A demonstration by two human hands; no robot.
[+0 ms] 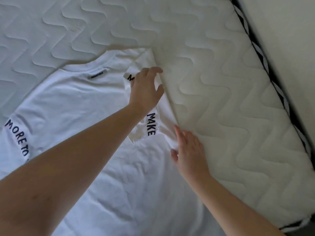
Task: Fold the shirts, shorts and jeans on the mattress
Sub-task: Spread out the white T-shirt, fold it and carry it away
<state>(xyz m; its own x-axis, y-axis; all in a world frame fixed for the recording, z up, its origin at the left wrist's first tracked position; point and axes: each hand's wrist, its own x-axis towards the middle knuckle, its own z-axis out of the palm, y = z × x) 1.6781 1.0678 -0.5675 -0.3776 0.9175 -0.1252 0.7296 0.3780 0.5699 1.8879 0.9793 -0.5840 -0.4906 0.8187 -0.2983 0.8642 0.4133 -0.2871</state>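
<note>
A white T-shirt [81, 103] lies flat on the quilted white mattress [221, 74], collar toward the far side, with a small dark label under the neckline. One sleeve [151, 125], printed "MAKE", is folded inward over the body. My left hand [144, 89] reaches across and rests on the upper part of that fold, fingers loosely spread at its edge. Lower down, my right hand [189, 154] lies with straight fingers against the shirt's folded side edge. The other sleeve [17, 133], printed "MORE TO", lies spread out at the left.
Bare mattress stretches to the right of the shirt and beyond the collar. The mattress edge with black-and-white trim [265, 65] runs diagonally at the right, with a pale surface [289, 31] past it. No other clothes are in view.
</note>
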